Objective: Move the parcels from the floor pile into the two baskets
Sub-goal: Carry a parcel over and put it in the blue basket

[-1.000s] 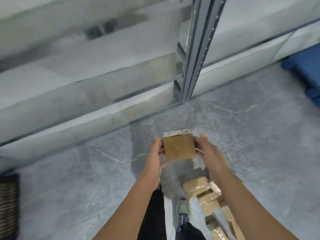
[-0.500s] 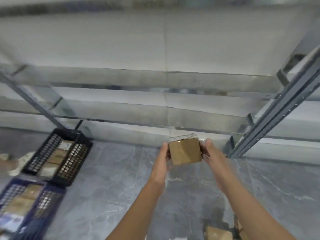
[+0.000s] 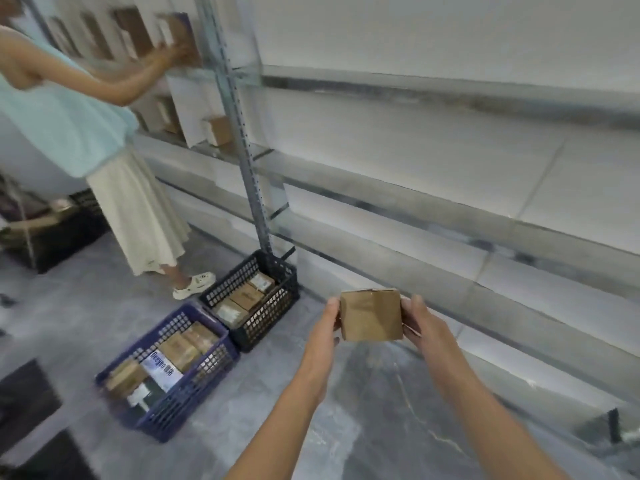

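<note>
While both hands carry it in front of the body, the parcel (image 3: 370,315) sits between the left hand (image 3: 325,336) and the right hand (image 3: 426,327): the left thumb and fingers press on its left side and the right fingers curl around its right side, so each hand is closed on the box. It is a small brown cardboard box, held in the air above the grey floor (image 3: 363,410), with one flat face turned to the camera and a flap line along the top edge. I judge it light, because the fingers hold it only at the edges, and stiff enough to keep its shape. The cardboard looks matte, so it should not slip easily, but hard pressing on the middle of a face could dent it. The good place to hold is where the hands are now, on two opposite sides. To the left and lower stand the two baskets, touching each other: the black basket (image 3: 272,311) next to the shelf post, and the blue basket (image 3: 194,393) nearer to the camera. Both contain already several brown parcels lying flat; the blue one looks fuller and has also a white labelled packet (image 3: 161,367). The parcel is well apart from both baskets, so the release is not yet done. Further left, another person (image 3: 69,116) reaches to a metal shelf rack (image 3: 242,133) with boxes on it.
</note>
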### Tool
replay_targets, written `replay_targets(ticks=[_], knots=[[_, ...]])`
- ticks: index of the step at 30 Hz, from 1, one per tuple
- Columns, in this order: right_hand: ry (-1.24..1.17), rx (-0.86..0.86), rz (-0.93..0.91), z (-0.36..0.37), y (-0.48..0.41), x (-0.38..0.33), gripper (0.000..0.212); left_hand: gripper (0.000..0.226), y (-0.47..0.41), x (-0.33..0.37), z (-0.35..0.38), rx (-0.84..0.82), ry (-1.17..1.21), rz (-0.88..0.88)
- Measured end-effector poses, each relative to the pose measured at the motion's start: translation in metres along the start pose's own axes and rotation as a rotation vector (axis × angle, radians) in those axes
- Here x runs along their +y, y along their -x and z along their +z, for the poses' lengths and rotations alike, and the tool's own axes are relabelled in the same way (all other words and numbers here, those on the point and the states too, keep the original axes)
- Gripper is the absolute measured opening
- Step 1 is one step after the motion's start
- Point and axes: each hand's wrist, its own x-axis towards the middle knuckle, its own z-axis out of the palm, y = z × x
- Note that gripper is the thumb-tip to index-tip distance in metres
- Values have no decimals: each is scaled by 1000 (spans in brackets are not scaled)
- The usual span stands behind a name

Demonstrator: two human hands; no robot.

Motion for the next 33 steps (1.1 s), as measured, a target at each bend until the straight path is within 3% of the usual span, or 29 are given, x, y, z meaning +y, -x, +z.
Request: replay_targets(ticks=[15, 21, 25, 33], knots=[[125, -473, 27, 209, -21, -8, 47, 53, 39, -7, -195, 395, 202, -36], [147, -663, 97, 272, -54, 10, 51, 49, 36, -14, -240, 590, 291, -65], [162, -715, 131, 312, -78, 16, 34, 42, 21, -21, -260, 721, 327, -102], [251, -882, 213, 373, -103, 27, 34, 36, 11, -34, -293, 833, 382, -142]])
